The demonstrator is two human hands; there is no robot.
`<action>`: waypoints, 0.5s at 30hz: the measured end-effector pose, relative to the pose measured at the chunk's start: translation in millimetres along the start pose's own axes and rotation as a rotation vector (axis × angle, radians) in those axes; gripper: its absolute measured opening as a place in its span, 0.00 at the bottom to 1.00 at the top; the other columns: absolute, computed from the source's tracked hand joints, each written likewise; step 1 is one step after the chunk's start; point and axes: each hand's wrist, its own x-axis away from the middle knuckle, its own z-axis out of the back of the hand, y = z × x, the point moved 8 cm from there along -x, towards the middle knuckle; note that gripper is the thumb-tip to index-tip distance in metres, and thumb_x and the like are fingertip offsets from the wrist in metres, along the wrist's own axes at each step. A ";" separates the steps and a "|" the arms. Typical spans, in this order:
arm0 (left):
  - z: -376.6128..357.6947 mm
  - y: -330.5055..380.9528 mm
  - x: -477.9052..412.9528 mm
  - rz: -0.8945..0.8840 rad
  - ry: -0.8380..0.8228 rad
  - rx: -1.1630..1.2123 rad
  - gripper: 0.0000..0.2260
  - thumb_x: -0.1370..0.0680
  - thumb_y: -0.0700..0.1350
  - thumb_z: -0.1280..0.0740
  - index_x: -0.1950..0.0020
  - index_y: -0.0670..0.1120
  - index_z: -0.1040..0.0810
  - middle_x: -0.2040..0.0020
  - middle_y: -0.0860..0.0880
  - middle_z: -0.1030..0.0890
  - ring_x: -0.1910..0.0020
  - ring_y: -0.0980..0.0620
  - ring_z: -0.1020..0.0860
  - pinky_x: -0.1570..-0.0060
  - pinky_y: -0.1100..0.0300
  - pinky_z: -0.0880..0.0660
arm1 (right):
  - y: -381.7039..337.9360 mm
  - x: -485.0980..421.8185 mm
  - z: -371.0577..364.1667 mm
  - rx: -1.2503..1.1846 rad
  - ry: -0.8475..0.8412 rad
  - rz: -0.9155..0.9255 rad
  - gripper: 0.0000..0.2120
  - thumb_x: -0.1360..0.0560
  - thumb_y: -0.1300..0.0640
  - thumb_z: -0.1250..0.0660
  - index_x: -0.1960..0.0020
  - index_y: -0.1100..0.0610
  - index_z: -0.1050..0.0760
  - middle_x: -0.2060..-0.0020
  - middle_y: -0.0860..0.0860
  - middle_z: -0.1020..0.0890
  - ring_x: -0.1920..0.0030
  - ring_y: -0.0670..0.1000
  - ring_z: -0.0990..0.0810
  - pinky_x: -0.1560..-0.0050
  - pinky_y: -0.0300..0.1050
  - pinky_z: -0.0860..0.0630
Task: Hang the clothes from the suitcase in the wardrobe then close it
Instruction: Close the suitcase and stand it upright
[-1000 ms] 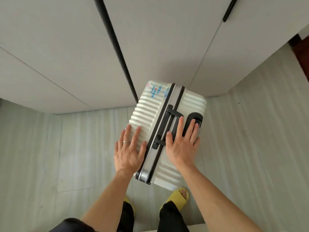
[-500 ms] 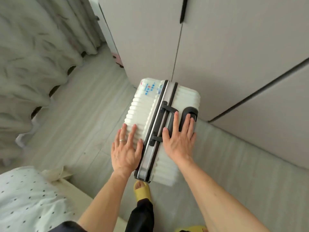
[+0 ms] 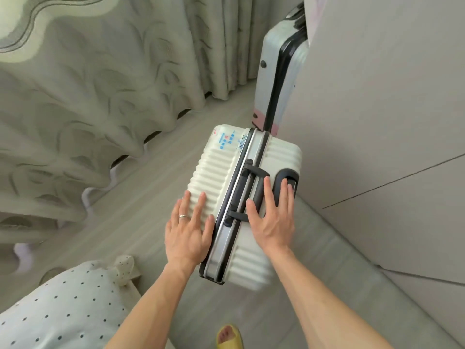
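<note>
On the floor (image 3: 151, 210) by the wardrobe (image 3: 377, 96), the shut suitcase (image 3: 219, 167) ran lengthwise away from the person, left grip (image 3: 187, 233) and right grip (image 3: 273, 217) spread flat astride its seam.

cream ribbed suitcase (image 3: 216, 172), yellow slipper (image 3: 230, 337), polka-dot bedding (image 3: 63, 306)

The white suitcase (image 3: 214, 170) was ribbed, glossy hard plastic with a metal frame; the curtain (image 3: 100, 84) was patterned cloth; the wardrobe (image 3: 377, 96) was smooth matt.

Soft daylight, faint shadows, edges bowed, perhaps blurred
</note>
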 end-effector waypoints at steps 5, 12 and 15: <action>25.3 -10.0 -65.8 0.019 0.003 -0.003 0.28 0.22 0.66 0.58 0.21 0.67 0.54 0.18 0.54 0.53 0.20 0.49 0.52 0.26 0.48 0.41 | -38.6 -60.6 -21.9 -0.021 0.002 -0.005 0.32 0.23 0.34 0.44 0.21 0.40 0.44 0.20 0.52 0.44 0.20 0.51 0.50 0.24 0.54 0.39; 56.6 -2.2 -189.6 0.055 0.021 0.010 0.29 0.22 0.66 0.57 0.21 0.66 0.53 0.18 0.53 0.52 0.20 0.50 0.52 0.24 0.49 0.44 | -89.8 -183.6 -49.3 0.020 -0.053 0.006 0.33 0.22 0.33 0.45 0.21 0.38 0.48 0.19 0.50 0.48 0.20 0.50 0.53 0.23 0.53 0.40; 71.7 2.0 -245.6 0.086 0.037 0.022 0.29 0.23 0.67 0.57 0.21 0.67 0.53 0.18 0.55 0.53 0.20 0.51 0.52 0.24 0.49 0.43 | -116.6 -241.5 -59.0 0.031 -0.044 0.045 0.33 0.23 0.32 0.47 0.20 0.39 0.47 0.20 0.51 0.46 0.20 0.51 0.52 0.23 0.52 0.42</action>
